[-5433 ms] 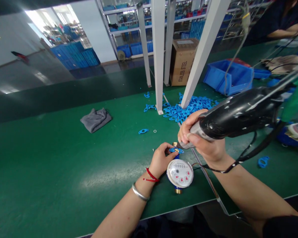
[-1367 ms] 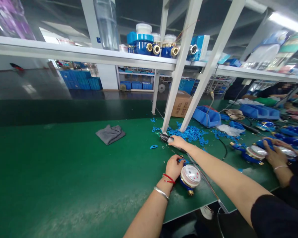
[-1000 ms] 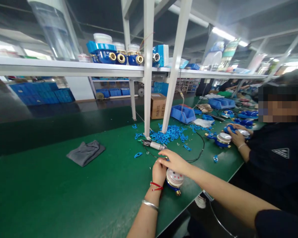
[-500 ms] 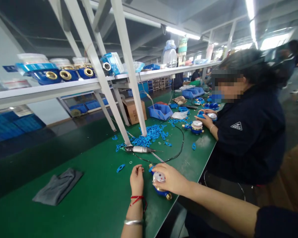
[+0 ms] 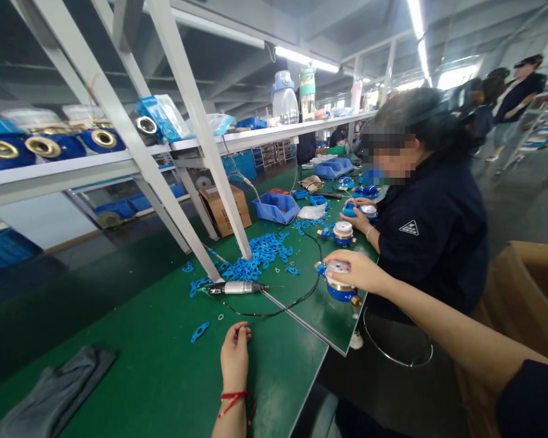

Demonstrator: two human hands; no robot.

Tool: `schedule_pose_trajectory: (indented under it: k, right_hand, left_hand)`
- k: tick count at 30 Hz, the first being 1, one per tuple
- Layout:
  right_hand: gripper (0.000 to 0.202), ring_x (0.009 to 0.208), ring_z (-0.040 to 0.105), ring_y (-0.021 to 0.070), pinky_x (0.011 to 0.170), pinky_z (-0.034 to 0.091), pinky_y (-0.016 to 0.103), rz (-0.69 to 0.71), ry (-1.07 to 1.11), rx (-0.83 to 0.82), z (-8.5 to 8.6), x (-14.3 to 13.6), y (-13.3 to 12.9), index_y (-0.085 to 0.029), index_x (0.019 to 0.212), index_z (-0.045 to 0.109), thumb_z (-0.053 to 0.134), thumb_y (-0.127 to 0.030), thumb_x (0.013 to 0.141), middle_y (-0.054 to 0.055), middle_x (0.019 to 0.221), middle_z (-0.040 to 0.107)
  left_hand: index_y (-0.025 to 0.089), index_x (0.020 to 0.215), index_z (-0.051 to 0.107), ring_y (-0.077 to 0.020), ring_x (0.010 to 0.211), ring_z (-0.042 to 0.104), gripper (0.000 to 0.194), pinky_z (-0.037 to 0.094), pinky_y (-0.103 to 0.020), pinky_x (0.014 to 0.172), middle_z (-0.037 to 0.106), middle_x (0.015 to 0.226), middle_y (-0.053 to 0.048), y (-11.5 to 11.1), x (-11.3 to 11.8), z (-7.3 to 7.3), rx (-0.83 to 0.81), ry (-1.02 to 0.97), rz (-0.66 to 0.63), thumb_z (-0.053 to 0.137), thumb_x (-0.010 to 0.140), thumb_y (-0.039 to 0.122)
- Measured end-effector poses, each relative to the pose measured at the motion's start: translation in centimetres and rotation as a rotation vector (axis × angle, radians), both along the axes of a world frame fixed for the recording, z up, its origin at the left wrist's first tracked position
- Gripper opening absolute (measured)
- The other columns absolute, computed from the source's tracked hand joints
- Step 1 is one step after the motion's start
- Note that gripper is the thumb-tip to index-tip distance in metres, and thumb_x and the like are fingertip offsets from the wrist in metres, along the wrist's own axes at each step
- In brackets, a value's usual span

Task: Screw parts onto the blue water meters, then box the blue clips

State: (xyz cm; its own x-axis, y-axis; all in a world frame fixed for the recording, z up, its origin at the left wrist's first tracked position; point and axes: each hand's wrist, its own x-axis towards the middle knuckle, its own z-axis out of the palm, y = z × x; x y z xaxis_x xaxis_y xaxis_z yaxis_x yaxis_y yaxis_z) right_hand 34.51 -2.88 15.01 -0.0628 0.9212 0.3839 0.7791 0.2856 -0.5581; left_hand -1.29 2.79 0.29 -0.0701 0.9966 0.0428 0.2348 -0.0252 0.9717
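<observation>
My right hand [image 5: 358,271] grips a water meter [image 5: 341,293] from above, near the table's right edge. The meter has a blue body, a brass band, brass threaded ends and a pale round top partly covered by my fingers. My left hand [image 5: 236,342], with a red string round the wrist, rests over the green table with its fingers curled in. Whatever may be inside those fingers is hidden. Nearest to it lie a loose blue oval piece [image 5: 200,332] and a small pale ring [image 5: 220,317]. A silver-and-black electric screwdriver [image 5: 240,288] with a thin bit lies beyond.
Blue oval pieces [image 5: 267,252] are heaped by a white shelf post [image 5: 201,128]. Another water meter [image 5: 343,233] stands near a seated co-worker [image 5: 433,213], whose hands hold a meter. A cable loops across the table. Grey cloth [image 5: 55,389], a blue bin [image 5: 276,208] and a carton [image 5: 226,210] are around.
My right hand has carried the water meter away from my left hand, to the right and farther along the table toward the co-worker. The view has swung rightward. My left hand stays curled.
</observation>
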Motion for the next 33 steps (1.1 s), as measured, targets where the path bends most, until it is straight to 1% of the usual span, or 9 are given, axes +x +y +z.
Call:
schedule_pose_trajectory:
  k: [3, 6, 10, 15, 21, 25, 27, 30, 33]
  right_hand:
    - [0.035, 0.098, 0.059, 0.0219, 0.09, 0.045, 0.035, -0.041, -0.154, 0.09, -2.0, 4.5, 4.6, -0.024, 0.105, 0.063, 0.06, -0.043, 0.076, 0.004, 0.105, 0.064]
    - [0.039, 0.099, 0.059, 0.0238, 0.09, 0.046, 0.037, -0.075, -0.227, 0.092, -3.8, 8.3, 9.1, -0.023, 0.109, 0.062, 0.057, -0.045, 0.076, 0.006, 0.107, 0.063]
    - [0.041, 0.099, 0.058, 0.0253, 0.089, 0.046, 0.039, -0.051, -0.253, 0.076, -5.4, 11.1, 13.1, -0.022, 0.11, 0.061, 0.056, -0.045, 0.077, 0.008, 0.108, 0.063]
    - [0.048, 0.109, 0.053, 0.0276, 0.096, 0.041, 0.042, 0.016, -0.34, 0.065, -7.4, 12.5, 14.4, -0.02, 0.115, 0.058, 0.059, -0.045, 0.074, 0.011, 0.114, 0.058]
    - [0.059, 0.127, 0.037, 0.0286, 0.106, 0.03, 0.045, -0.122, -0.514, 0.123, -8.9, 13.7, 14.1, -0.02, 0.13, 0.044, 0.055, -0.047, 0.078, 0.011, 0.137, 0.041]
    - [0.056, 0.129, 0.033, 0.0329, 0.104, 0.029, 0.052, -0.227, -0.6, 0.134, -9.1, 13.4, 14.3, -0.017, 0.124, 0.049, 0.056, -0.047, 0.077, 0.014, 0.137, 0.039]
    - [0.053, 0.129, 0.031, 0.035, 0.104, 0.028, 0.055, -0.216, -0.618, 0.141, -8.5, 12.2, 14.9, -0.017, 0.122, 0.052, 0.057, -0.044, 0.076, 0.015, 0.136, 0.04]
    - [0.046, 0.129, 0.033, 0.0313, 0.106, 0.03, 0.051, -0.081, -0.568, 0.16, -6.7, 8.8, 16.8, -0.018, 0.12, 0.052, 0.054, -0.039, 0.08, 0.012, 0.135, 0.042]
    - [0.042, 0.127, 0.038, 0.0236, 0.107, 0.033, 0.041, 0.099, -0.463, 0.195, -4.7, 3.8, 19.9, -0.019, 0.122, 0.051, 0.049, -0.038, 0.085, 0.009, 0.134, 0.043]
  left_hand:
    - [0.014, 0.093, 0.061, -0.0206, 0.076, 0.062, 0.047, 0.049, -0.037, 0.077, 0.064, 0.082, -0.008, -0.3, 0.2, 0.5, -0.009, 0.021, -0.004, 0.052, 0.072, 0.055]
    - [0.013, 0.093, 0.06, -0.0215, 0.077, 0.062, 0.05, 0.049, -0.037, 0.078, 0.064, 0.081, -0.008, -0.4, 0.2, 0.8, -0.024, 0.024, 0.003, 0.052, 0.07, 0.056]
    - [0.013, 0.094, 0.06, -0.0225, 0.078, 0.062, 0.051, 0.049, -0.038, 0.079, 0.064, 0.082, -0.008, -0.4, 0.2, 0.9, -0.057, 0.027, 0.005, 0.052, 0.071, 0.057]
    - [0.014, 0.094, 0.061, -0.0228, 0.078, 0.063, 0.051, 0.049, -0.038, 0.078, 0.065, 0.083, -0.009, -0.6, 0.4, 1.4, -0.084, 0.046, 0.013, 0.052, 0.071, 0.058]
    - [0.015, 0.095, 0.061, -0.0236, 0.081, 0.063, 0.05, 0.049, -0.037, 0.079, 0.065, 0.085, -0.008, -0.8, 0.6, 1.7, -0.12, 0.079, 0.028, 0.052, 0.072, 0.059]
    - [0.016, 0.096, 0.061, -0.024, 0.084, 0.062, 0.049, 0.048, -0.037, 0.08, 0.065, 0.088, -0.008, -0.7, 0.6, 1.5, -0.147, 0.08, 0.029, 0.052, 0.072, 0.059]
    - [0.016, 0.095, 0.06, -0.0239, 0.083, 0.062, 0.049, 0.048, -0.037, 0.079, 0.065, 0.087, -0.008, -0.7, 0.6, 1.4, -0.157, 0.077, 0.03, 0.051, 0.073, 0.058]
    - [0.016, 0.094, 0.06, -0.0231, 0.082, 0.061, 0.047, 0.047, -0.036, 0.079, 0.064, 0.085, -0.008, -0.6, 0.7, 1.4, -0.172, 0.071, 0.029, 0.05, 0.074, 0.057]
    - [0.016, 0.094, 0.059, -0.0222, 0.081, 0.06, 0.044, 0.047, -0.035, 0.079, 0.063, 0.084, -0.007, -0.6, 0.8, 1.3, -0.178, 0.062, 0.022, 0.049, 0.075, 0.055]
